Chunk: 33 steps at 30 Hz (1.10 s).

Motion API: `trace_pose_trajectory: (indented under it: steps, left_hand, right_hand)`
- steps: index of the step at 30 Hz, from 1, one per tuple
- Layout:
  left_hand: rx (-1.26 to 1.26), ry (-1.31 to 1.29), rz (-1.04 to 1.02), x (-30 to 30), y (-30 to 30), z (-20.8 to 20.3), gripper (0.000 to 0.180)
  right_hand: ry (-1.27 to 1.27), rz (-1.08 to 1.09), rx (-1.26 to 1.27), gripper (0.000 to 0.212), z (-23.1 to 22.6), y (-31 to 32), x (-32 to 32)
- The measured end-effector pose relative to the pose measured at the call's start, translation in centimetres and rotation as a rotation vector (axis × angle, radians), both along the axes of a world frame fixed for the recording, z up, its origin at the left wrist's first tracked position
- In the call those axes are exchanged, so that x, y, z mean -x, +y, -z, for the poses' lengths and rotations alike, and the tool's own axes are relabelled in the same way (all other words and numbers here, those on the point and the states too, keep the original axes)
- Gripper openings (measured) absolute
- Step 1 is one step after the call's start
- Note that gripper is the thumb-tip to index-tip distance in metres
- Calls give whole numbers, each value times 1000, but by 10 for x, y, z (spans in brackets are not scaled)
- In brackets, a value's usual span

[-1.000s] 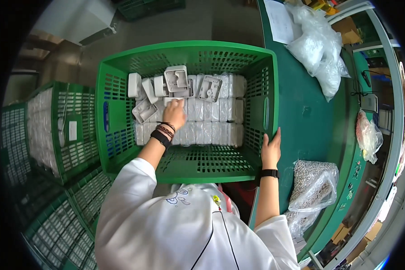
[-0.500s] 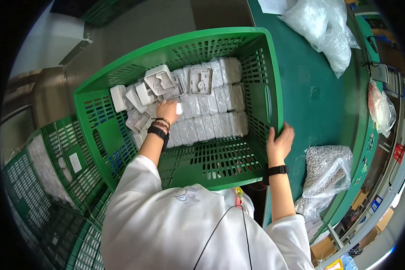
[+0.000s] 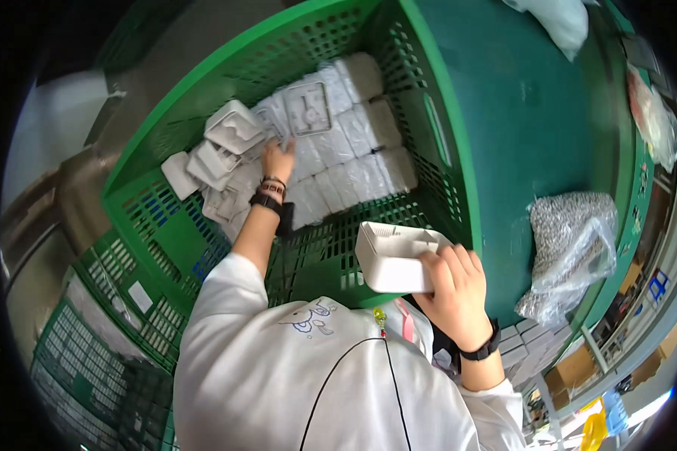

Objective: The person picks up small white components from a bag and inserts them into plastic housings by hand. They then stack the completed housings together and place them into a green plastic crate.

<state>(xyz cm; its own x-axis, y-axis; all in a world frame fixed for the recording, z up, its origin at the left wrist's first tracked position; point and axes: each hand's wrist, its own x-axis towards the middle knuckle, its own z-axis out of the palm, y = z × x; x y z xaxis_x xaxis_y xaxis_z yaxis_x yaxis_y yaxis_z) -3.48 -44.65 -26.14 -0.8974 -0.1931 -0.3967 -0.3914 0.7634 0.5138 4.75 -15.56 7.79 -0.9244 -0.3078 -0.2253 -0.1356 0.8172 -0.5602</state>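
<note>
A large green plastic crate (image 3: pixel 427 75) stands in front of me, lined with rows of wrapped whitish blocks (image 3: pixel 346 177). Over its near right corner my right hand (image 3: pixel 455 289) grips a white plastic housing (image 3: pixel 387 263), a shallow open box with its hollow side up. My left hand (image 3: pixel 278 159) reaches into the crate with fingers apart, just above the wrapped blocks, and no held thing shows in it. Several loose white housings (image 3: pixel 233 128) lie tilted in a heap to its left. Another flat grey-white housing (image 3: pixel 308 107) rests on the blocks beyond its fingers.
A green worktop (image 3: pixel 515 135) runs along the right. On it lie a clear bag of small greyish parts (image 3: pixel 568 248) and, farther off, a whitish plastic bag (image 3: pixel 557 22). More green crates (image 3: pixel 98 361) stand at the lower left. Shelving with cardboard boxes (image 3: pixel 572 372) is at the far right.
My right hand has left the crate's right rim and now holds a white housing near me. The white piece by my left fingers is no longer there. The whole view has shifted.
</note>
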Motion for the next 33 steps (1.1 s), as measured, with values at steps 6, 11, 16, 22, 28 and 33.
trace_pose_trajectory:
  steps: [6,11,16,22,28,33]
  left_hand:
    - [580,-67,-3,32,67,14,62]
    - [896,-388,387,53,-50,129,38]
    - [792,-412,1021,38,27,96,29]
    - [403,-479,517,33,52,43,34]
    - [24,-184,107,-5,13,-11,33]
    - [-332,223,-314,-36,110,-150,29]
  right_hand:
    - [-19,364,-130,44,-23,30,-82]
    - [99,473,-149,40,-33,40,-128]
    - [437,553,-439,32,-26,65,-178]
    - [478,646,-627,26,-20,99,-256]
    - [637,672,-571,23,11,136,-348]
    - [752,817,-447,24,55,165,-399]
